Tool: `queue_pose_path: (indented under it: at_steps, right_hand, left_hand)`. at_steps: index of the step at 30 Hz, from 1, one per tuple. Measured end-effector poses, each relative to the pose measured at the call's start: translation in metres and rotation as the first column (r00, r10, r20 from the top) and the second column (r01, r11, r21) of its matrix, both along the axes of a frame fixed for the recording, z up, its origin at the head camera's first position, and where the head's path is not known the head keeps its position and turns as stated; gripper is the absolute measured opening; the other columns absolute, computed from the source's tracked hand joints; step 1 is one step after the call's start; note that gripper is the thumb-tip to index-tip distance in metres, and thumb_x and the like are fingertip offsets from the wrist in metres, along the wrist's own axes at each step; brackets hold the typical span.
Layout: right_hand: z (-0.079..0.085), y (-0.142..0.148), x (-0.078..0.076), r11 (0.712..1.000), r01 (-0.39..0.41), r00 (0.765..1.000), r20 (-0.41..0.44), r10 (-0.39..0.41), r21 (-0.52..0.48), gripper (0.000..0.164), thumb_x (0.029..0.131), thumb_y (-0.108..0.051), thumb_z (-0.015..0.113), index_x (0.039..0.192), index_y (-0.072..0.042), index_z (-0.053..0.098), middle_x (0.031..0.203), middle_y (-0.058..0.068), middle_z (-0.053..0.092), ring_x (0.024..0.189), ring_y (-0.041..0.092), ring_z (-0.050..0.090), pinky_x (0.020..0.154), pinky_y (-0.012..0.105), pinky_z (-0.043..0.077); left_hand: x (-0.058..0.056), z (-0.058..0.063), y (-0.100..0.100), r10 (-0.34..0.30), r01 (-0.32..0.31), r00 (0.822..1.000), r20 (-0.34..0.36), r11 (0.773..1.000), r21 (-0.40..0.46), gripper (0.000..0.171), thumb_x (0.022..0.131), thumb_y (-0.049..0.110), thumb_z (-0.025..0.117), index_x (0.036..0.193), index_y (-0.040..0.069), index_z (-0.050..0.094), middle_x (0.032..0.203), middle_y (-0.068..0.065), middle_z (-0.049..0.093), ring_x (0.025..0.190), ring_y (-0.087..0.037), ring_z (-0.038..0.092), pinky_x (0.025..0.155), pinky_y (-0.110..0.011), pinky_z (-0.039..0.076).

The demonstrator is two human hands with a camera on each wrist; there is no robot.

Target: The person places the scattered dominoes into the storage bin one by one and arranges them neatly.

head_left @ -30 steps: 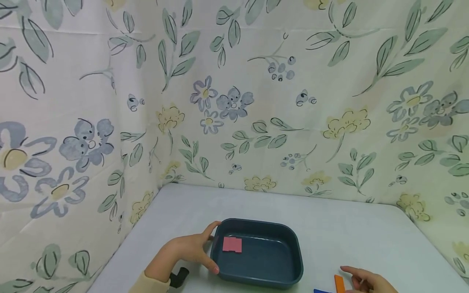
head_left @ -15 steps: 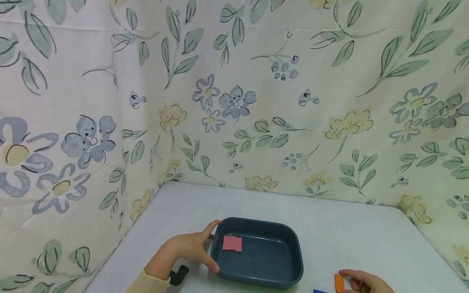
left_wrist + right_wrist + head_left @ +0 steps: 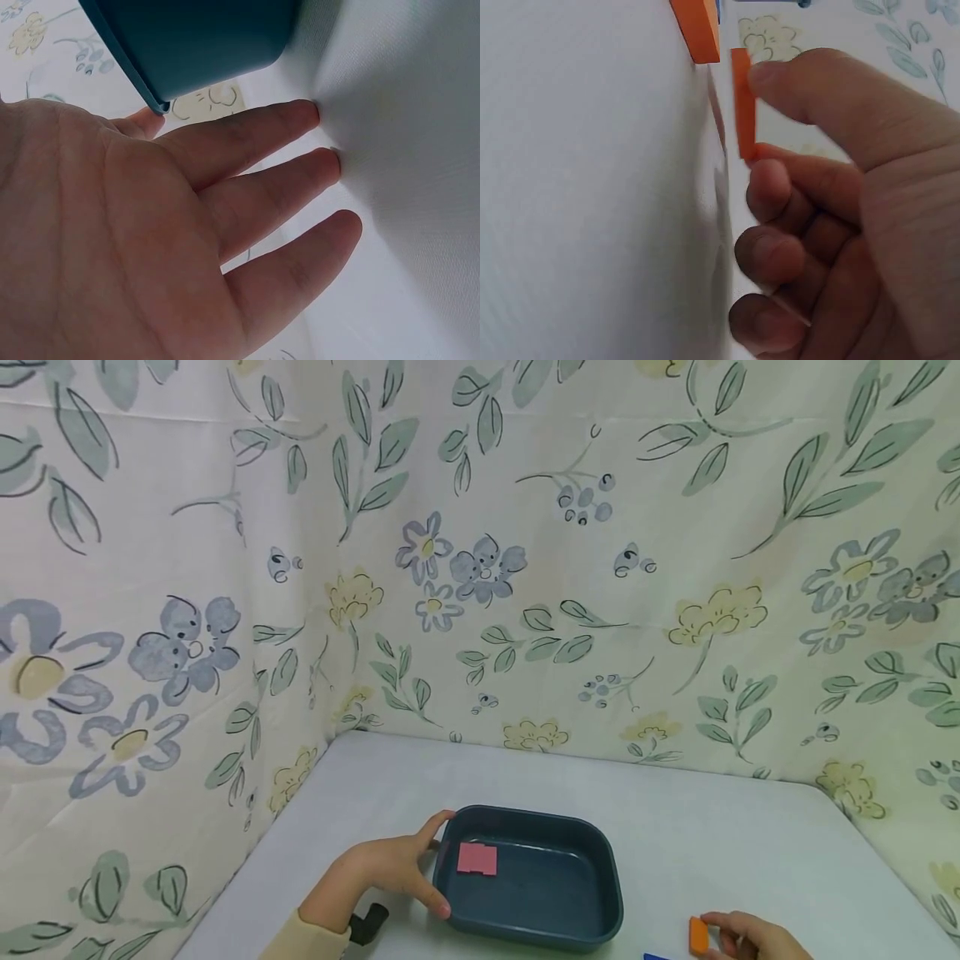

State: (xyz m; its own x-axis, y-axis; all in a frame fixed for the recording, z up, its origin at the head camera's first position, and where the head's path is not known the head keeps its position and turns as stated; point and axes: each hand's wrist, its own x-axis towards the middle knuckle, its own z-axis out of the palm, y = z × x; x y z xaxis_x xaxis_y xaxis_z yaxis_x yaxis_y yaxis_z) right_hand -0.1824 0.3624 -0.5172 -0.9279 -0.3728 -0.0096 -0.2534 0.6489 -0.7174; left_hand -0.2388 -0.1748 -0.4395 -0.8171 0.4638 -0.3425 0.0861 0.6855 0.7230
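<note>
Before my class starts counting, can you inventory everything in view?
table: one, white, foreground
cloth: count unclear, pale floral, behind and beside table
tray: one, teal, on table
pink piece: one, pink, inside tray
held orange piece: one, orange, grip of right hand
other orange piece: one, orange, top of right wrist view
blue piece: one, blue, head view's bottom edge
black object: one, black, beside sleeve
sleeve: one, cream, left of tray
left hand: one, at tray's left wall
right hand: one, right of tray

Looks softly, evenly bright in the head view, with a thin glint inside the tray (image 3: 540,893), but runs dimmer and greyer in both wrist views, with soft shadows across the desk (image 3: 420,150) and slight blur on the right hand (image 3: 877,202) and orange piece (image 3: 743,105).
</note>
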Motion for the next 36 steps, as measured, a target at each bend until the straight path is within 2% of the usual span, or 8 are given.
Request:
queue_pose_path:
  at_steps: [3,6,9,16,20,25,31,36]
  right_hand:
    - [0.004,-0.003,-0.001,0.999,-0.041,0.992,-0.118,0.043,0.018,0.041,0.093,-0.016,0.073,0.116,0.016,0.063,0.077,-0.015,0.047,0.055,0.002,0.042,0.047,0.023,0.038]
    - [0.012,-0.010,-0.002,0.997,-0.072,0.980,-0.189,0.070,-0.005,0.036,0.093,-0.011,0.072,0.117,0.014,0.063,0.077,-0.016,0.047,0.055,0.002,0.043,0.046,0.024,0.038]
    - [0.024,-0.019,-0.002,0.995,-0.095,0.970,-0.225,0.089,-0.017,0.032,0.093,-0.008,0.072,0.117,0.011,0.064,0.078,-0.016,0.048,0.056,0.002,0.044,0.046,0.024,0.037]
    - [0.056,-0.047,-0.002,0.992,-0.121,0.963,-0.245,0.112,-0.023,0.028,0.093,-0.008,0.072,0.117,0.005,0.067,0.078,-0.014,0.049,0.058,0.003,0.044,0.046,0.024,0.036]
    - [0.068,-0.062,-0.004,0.990,-0.140,0.958,-0.256,0.127,-0.033,0.028,0.093,-0.009,0.072,0.118,0.003,0.068,0.078,-0.014,0.049,0.059,0.004,0.045,0.047,0.024,0.037]
    - [0.079,-0.081,-0.007,0.977,-0.197,0.940,-0.298,0.165,-0.083,0.027,0.092,-0.007,0.073,0.117,0.001,0.068,0.076,-0.011,0.050,0.058,0.006,0.047,0.047,0.024,0.038]
    - [0.090,-0.104,-0.009,0.985,-0.157,0.961,-0.243,0.135,-0.074,0.032,0.093,-0.020,0.074,0.121,-0.004,0.069,0.074,-0.013,0.050,0.059,0.005,0.046,0.048,0.023,0.040]
    - [0.092,-0.123,-0.013,0.980,-0.177,0.958,-0.245,0.150,-0.092,0.033,0.093,-0.022,0.074,0.121,-0.006,0.070,0.076,-0.012,0.050,0.057,0.005,0.043,0.047,0.023,0.037]
  left_hand:
    - [0.001,0.000,0.001,-0.005,0.005,1.000,-0.002,1.000,0.001,0.127,0.066,0.036,0.095,0.159,0.028,0.010,0.147,-0.014,0.047,0.139,-0.038,0.037,0.103,-0.069,0.029]
    - [0.002,0.001,0.002,-0.009,0.009,1.000,-0.003,1.000,0.004,0.127,0.067,0.036,0.095,0.160,0.027,0.010,0.147,-0.015,0.047,0.139,-0.039,0.037,0.104,-0.068,0.029]
    - [0.002,0.002,0.003,-0.007,0.007,1.000,-0.009,1.000,-0.008,0.127,0.066,0.037,0.095,0.160,0.027,0.010,0.146,-0.014,0.048,0.138,-0.038,0.038,0.103,-0.069,0.030]
    - [0.003,0.003,0.004,0.008,-0.009,1.000,-0.010,0.999,-0.032,0.126,0.066,0.039,0.095,0.159,0.028,0.012,0.146,-0.013,0.049,0.136,-0.037,0.040,0.103,-0.069,0.031]
    - [0.002,0.002,0.004,0.007,-0.007,1.000,-0.007,1.000,-0.030,0.125,0.066,0.038,0.096,0.159,0.028,0.012,0.146,-0.014,0.049,0.135,-0.037,0.041,0.102,-0.069,0.031]
    - [0.002,0.000,0.002,0.000,0.000,1.000,-0.016,1.000,-0.018,0.126,0.066,0.036,0.096,0.159,0.029,0.012,0.145,-0.014,0.049,0.135,-0.038,0.041,0.102,-0.069,0.031]
    - [0.002,0.000,0.001,0.002,-0.002,1.000,-0.025,1.000,-0.012,0.126,0.066,0.036,0.096,0.159,0.030,0.012,0.145,-0.014,0.050,0.136,-0.038,0.040,0.103,-0.069,0.031]
    - [0.003,0.001,0.001,0.008,-0.008,1.000,-0.020,1.000,-0.017,0.127,0.066,0.036,0.096,0.159,0.027,0.011,0.145,-0.014,0.049,0.136,-0.039,0.040,0.102,-0.069,0.031]
